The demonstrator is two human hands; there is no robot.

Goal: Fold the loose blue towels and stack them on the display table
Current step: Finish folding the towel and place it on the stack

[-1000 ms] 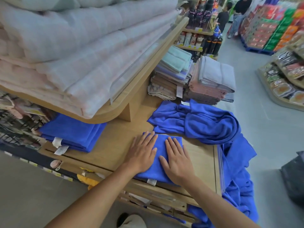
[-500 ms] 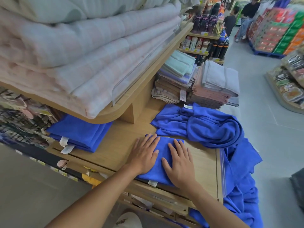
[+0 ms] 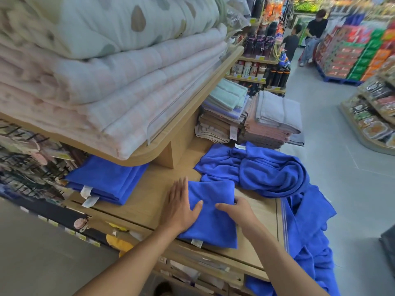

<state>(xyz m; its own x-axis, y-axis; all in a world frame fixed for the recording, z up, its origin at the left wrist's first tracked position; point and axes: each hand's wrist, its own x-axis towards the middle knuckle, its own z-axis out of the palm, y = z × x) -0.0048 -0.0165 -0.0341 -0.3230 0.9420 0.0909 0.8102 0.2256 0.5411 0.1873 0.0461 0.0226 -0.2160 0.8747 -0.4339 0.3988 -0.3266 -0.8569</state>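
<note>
The folded blue towel (image 3: 213, 227) lies under both hands: left hand (image 3: 179, 210) pressed flat, right hand (image 3: 239, 210) pinching its right edge. It is smooth, rectangular, white-tagged.

Blue towels (image 3: 271, 174); tan wood table (image 3: 147, 195); pink-checked quilts (image 3: 119, 99).

Bare wood of the display table (image 3: 147, 195) lies open at centre frame, between the folded blue stack (image 3: 106, 180) at left and the folded towel (image 3: 213, 221). The upper shelf (image 3: 149, 161) overhangs the left. The loose blue heap (image 3: 273, 174) blocks the right, draping over the clear edge guard (image 3: 283, 223).
</note>
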